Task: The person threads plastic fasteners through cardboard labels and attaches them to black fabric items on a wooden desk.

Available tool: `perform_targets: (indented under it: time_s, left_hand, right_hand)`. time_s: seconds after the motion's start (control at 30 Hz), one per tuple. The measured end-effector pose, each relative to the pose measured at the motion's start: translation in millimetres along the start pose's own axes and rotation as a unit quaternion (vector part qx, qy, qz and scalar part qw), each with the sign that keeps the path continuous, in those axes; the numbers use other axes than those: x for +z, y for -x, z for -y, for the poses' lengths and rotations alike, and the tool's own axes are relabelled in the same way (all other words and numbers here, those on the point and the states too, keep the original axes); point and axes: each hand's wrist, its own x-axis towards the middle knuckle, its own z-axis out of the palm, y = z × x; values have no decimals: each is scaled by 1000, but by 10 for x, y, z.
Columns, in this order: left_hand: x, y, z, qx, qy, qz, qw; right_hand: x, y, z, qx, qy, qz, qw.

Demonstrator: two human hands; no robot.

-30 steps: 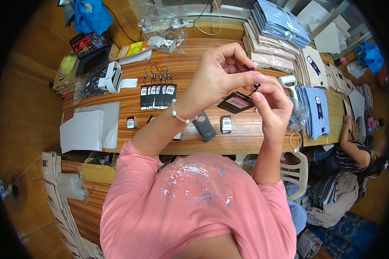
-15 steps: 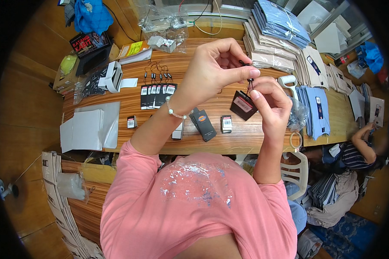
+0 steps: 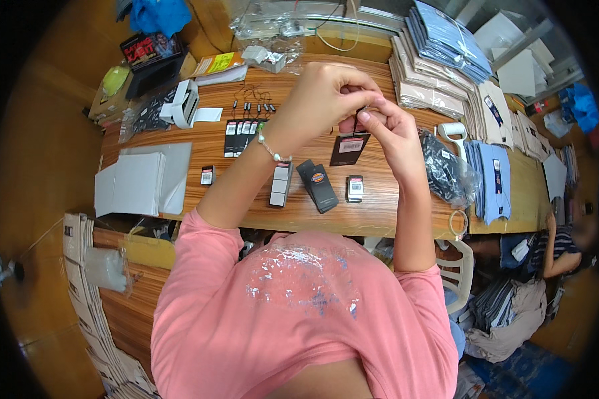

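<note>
A black hang tag [image 3: 343, 154] with a pale label dangles from a dark cord above the table. My left hand [image 3: 323, 100] is closed in a pinch at the upper end of that cord, its fingertips meeting those of my right hand [image 3: 391, 130]. The right thumb and fingers pinch the cord just above the tag. Below lie a fanned stack of plain black tags [image 3: 321, 189], a small stack of labelled tags [image 3: 355, 189] and a taller stack with white labels [image 3: 280, 185]. Corded black tags [image 3: 241, 136] lie in a row, partly behind my left wrist.
White card sheets [image 3: 130, 183] lie at the table's left, near a white label dispenser [image 3: 181, 106]. Folded garments [image 3: 439, 50] are piled at the far right. A clear bag of black items [image 3: 446, 169] and a white handheld tool [image 3: 454, 133] sit right. Another person [image 3: 556, 249] is farther right.
My right hand has moved left and up, closer to my left hand. The tag has swung left with it. The view has shifted slightly, and the other person's arm is lower.
</note>
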Motion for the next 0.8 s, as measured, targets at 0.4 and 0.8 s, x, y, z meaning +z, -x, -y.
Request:
perform_targets:
  time_s: [0.4, 0.8]
  left_hand:
    - [98, 966, 1246, -300, 681, 76, 663]
    - [19, 1215, 2206, -388, 315, -86, 862]
  right_hand:
    - [220, -631, -767, 153, -226, 4, 962]
    - [128, -1589, -1773, 223, -282, -18, 933]
